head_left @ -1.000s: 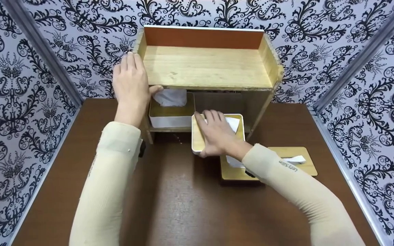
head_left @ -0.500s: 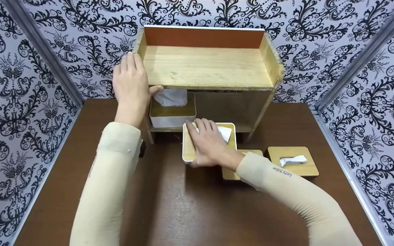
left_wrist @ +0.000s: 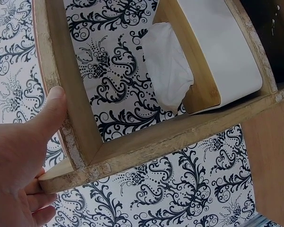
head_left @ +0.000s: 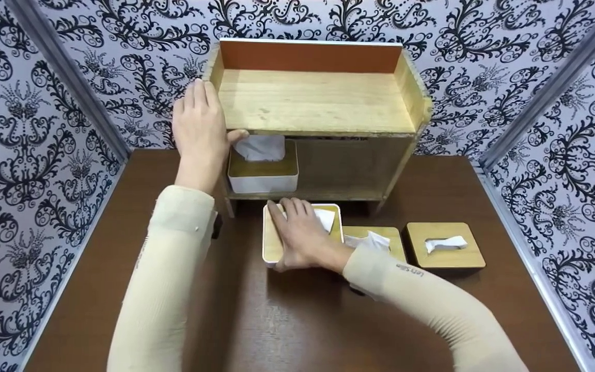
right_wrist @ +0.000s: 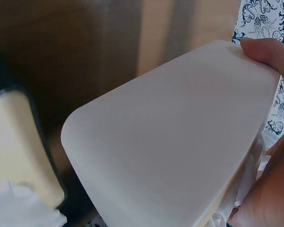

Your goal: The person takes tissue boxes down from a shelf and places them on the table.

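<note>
My left hand (head_left: 200,124) grips the upper left corner of a small wooden shelf (head_left: 310,101). In the left wrist view its thumb (left_wrist: 54,111) presses the board's front edge and the fingers curl around the side panel. My right hand (head_left: 302,232) holds a white tissue box (head_left: 272,237) with a wooden lid from above, in front of the shelf. The right wrist view shows that box's white side wall (right_wrist: 165,127), thumb at one corner; a tissue sticks out beside the palm. Another white tissue box (head_left: 263,183) stands at the left of the shelf's lower compartment.
On the brown table (head_left: 256,320), right of the held box, stand two darker-sided tissue boxes with wooden lids: a nearer-left one (head_left: 400,243), partly behind the right sleeve, and a right one (head_left: 450,258). Patterned walls (head_left: 545,181) enclose the table at the back and sides.
My right hand has carried the white tissue box leftward and toward me, away from the shelf front, uncovering more of the table boxes. The left hand stays on the shelf corner.
</note>
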`<state>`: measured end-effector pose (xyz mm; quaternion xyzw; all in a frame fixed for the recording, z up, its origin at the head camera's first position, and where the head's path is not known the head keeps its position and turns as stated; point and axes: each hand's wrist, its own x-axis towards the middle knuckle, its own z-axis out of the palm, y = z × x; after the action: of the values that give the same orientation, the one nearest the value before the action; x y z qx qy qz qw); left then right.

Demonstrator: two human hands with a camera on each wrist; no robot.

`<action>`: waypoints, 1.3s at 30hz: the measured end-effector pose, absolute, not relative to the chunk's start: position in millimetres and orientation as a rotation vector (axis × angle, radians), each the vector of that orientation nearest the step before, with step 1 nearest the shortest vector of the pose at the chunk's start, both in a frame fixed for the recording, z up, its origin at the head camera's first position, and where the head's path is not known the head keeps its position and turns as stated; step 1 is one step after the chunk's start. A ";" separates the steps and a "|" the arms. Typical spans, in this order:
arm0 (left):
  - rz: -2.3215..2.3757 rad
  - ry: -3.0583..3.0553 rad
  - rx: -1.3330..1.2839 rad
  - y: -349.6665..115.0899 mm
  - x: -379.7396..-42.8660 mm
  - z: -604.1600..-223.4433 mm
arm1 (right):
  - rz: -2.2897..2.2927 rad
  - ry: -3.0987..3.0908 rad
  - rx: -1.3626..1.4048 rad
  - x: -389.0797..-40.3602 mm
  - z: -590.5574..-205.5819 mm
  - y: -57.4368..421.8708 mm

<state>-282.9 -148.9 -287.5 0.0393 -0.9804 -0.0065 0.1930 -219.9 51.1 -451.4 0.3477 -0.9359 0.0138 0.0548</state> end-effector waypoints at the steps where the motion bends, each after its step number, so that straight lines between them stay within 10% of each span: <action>1: -0.016 -2.754 0.111 -149.1 -282.9 -287.4 | 0.044 -2.850 1.056 -218.9 -453.6 49.2; 39: 0.009 -2.784 0.116 -149.0 -281.7 -287.4 | 0.059 -2.974 1.111 -222.0 -523.4 27.7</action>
<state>-281.7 -149.0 -287.4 0.0408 -0.9834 0.0032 0.1767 -222.0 27.7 -523.4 0.3497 -0.9365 0.0186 -0.0166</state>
